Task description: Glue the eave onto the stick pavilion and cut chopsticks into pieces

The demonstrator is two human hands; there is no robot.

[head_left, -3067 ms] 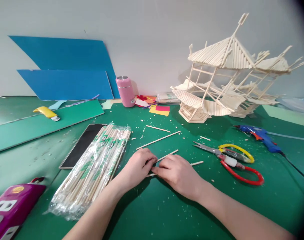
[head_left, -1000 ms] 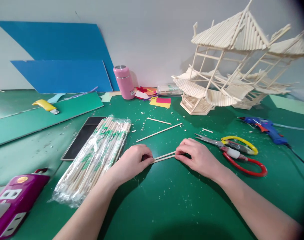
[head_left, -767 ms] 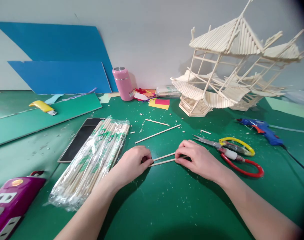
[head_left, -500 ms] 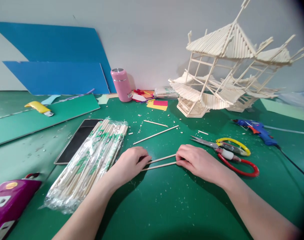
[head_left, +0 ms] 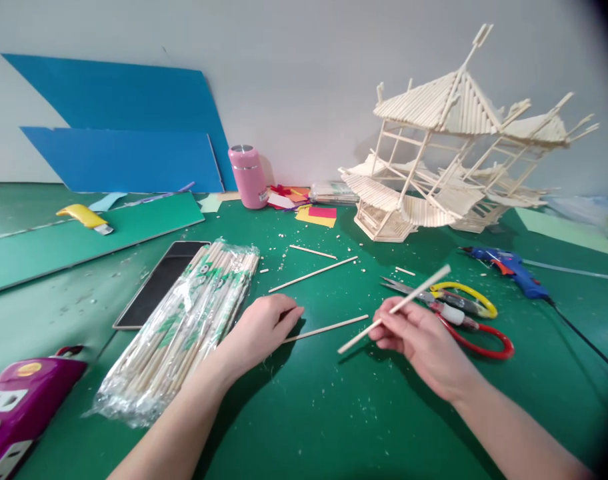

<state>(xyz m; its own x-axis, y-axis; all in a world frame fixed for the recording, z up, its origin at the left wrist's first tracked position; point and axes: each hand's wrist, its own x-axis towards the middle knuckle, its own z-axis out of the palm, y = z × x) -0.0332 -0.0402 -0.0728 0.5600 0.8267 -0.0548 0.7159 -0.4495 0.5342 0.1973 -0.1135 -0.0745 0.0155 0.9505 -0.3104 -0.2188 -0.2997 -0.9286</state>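
Observation:
My right hand [head_left: 407,331] pinches a thin round wooden stick [head_left: 351,343], raised above the table and slanting up to the right. Low over the green table, my left hand [head_left: 269,327] has its fingers closed at the left end of a second wooden stick [head_left: 334,326], which lies nearly level; the fingertips partly hide that end. Beyond the hands lie a longer loose stick [head_left: 314,274] and a shorter stick [head_left: 313,252]. Scissors [head_left: 454,310] with red and yellow handles rest just behind my right hand.
Left of my left arm are a plastic-wrapped bundle of sticks [head_left: 184,327], a phone [head_left: 159,283] and a purple power strip [head_left: 27,407]. A stick-built pavilion model [head_left: 419,167] stands at back right, near a blue glue gun [head_left: 509,267]. A pink flask [head_left: 248,179] stands by the wall.
My right hand has lifted one of the two side-by-side sticks off the table, moving right and tilting it. The other stick stays by my left hand, which has barely moved.

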